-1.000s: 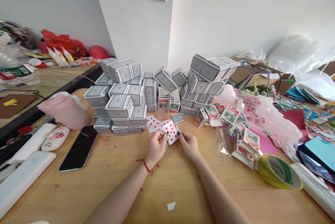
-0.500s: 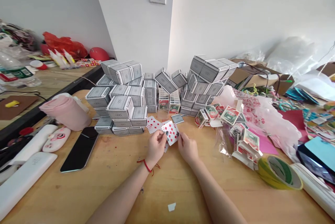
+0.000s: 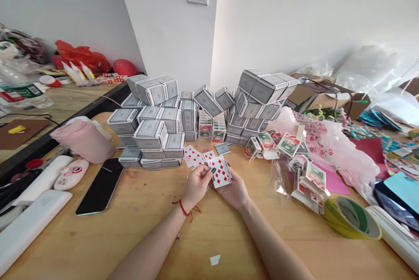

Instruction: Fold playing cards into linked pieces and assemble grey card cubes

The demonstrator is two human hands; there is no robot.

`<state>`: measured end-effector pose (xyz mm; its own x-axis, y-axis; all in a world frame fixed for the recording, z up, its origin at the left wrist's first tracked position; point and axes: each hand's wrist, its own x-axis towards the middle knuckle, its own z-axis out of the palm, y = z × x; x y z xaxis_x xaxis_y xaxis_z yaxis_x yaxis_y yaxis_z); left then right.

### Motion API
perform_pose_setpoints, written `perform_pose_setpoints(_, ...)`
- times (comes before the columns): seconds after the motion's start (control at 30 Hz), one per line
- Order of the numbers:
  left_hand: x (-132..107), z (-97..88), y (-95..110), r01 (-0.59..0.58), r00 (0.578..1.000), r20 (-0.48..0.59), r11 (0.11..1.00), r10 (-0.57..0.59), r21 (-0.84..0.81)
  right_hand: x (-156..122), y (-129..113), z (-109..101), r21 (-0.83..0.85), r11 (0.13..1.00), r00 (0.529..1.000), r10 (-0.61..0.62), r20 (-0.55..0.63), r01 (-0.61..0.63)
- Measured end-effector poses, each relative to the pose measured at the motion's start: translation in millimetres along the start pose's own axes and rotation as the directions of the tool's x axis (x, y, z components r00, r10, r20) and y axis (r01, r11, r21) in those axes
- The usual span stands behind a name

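My left hand [image 3: 196, 186] and my right hand [image 3: 233, 190] meet over the middle of the wooden table [image 3: 137, 236]. Together they hold a small stack of playing cards [image 3: 221, 172], its top card face up with red diamonds. The left thumb and fingers pinch its left edge. The right hand cups it from underneath. More face-up cards [image 3: 193, 156] lie on the table just behind my hands. Beyond them stands a wall of grey patterned card boxes [image 3: 153, 129].
A black phone [image 3: 100, 186], pink cloth roll [image 3: 83, 139] and white cases [image 3: 31, 221] lie at the left. Loose red-green card boxes [image 3: 288, 144], a pink plastic bag [image 3: 330, 144] and a yellow tape roll [image 3: 352, 219] crowd the right. A paper scrap [image 3: 214, 259] lies near me.
The right hand slid under the cards, which turned flatter and shifted slightly right. The left hand kept its pinch on them.
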<state>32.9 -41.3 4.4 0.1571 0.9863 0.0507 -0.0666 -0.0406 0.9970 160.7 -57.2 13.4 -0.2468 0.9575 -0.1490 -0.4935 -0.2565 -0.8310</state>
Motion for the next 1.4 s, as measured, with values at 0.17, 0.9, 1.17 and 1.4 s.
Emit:
perform_pose_setpoints(0.17,1.0,0.4,2.7,-0.019,1.0,-0.008,1.0,0.019,0.0,-0.2,5.4,-5.2,0.042,0.999,0.997,0.022,-0.073,-0.019)
perform_pose_setpoints(0.9,-4.4,4.9,1.3,-0.153,0.987,-0.007,0.949,0.161,0.277,2.9,13.3,-11.1,-0.394,0.884,0.918,-0.347,-0.191,0.252)
perform_pose_setpoints(1.17,-4.6,5.1,1.7,-0.132,0.99,0.007,0.935,0.138,0.329,2.7,17.2,-16.1,-0.526,0.814,0.859,-0.435,-0.271,0.246)
perform_pose_setpoints(1.4,-9.5,12.7,-2.0,-0.136,0.987,-0.032,0.919,0.159,0.37,-2.1,18.5,-12.4,-0.7,0.684,0.795,-0.535,-0.287,0.207)
